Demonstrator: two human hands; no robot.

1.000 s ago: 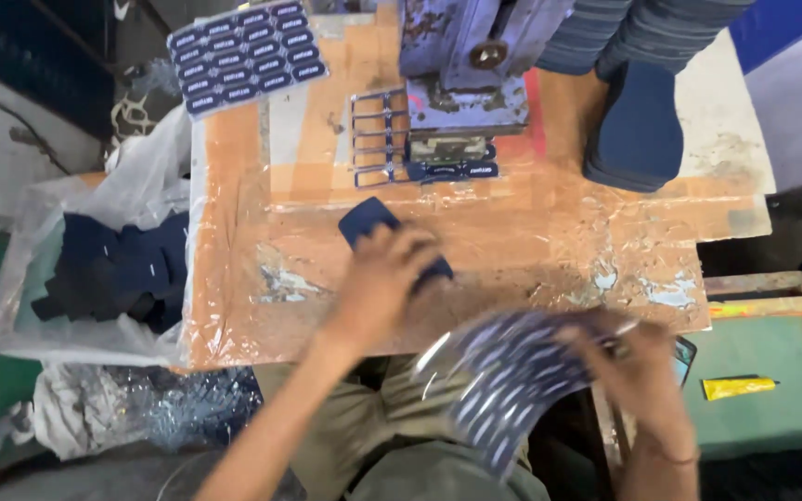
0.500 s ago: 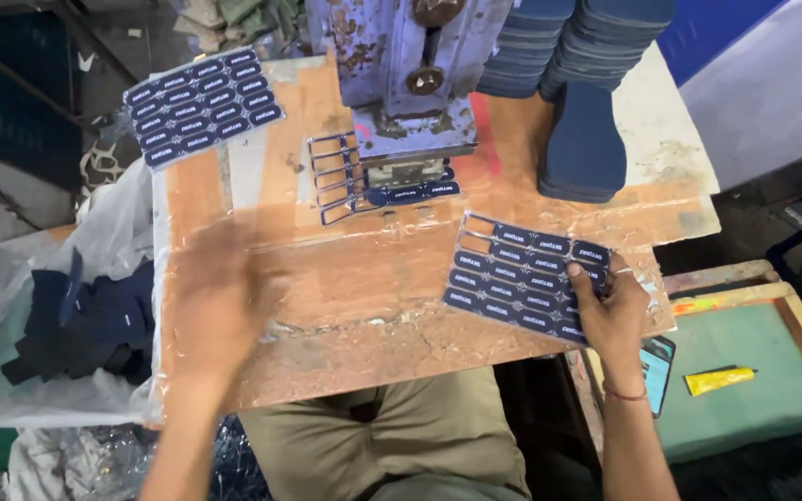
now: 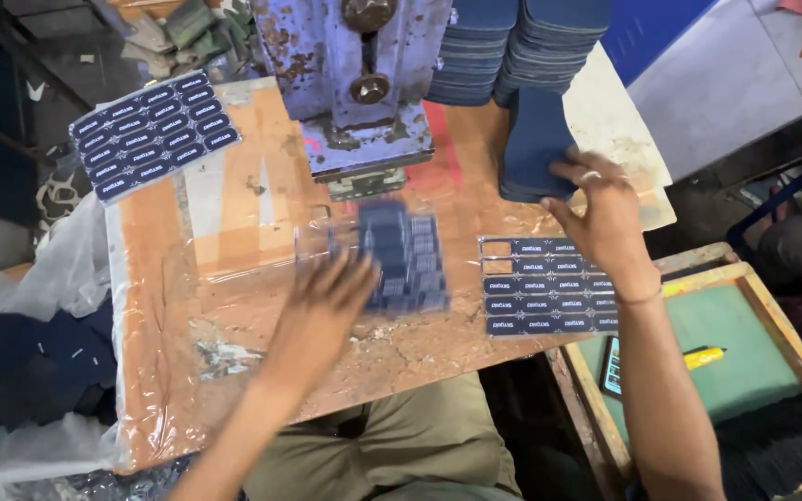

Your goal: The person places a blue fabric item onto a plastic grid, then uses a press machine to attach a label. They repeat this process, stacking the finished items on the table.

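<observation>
We see the press [image 3: 364, 93] at bench [image 3: 187, 325] rear centre, label sheet [image 3: 155, 134] rear left, another sheet [image 3: 545, 288] front right, fabric stacks [image 3: 512, 46] right of press, bag [image 3: 39, 362] left of bench.
</observation>
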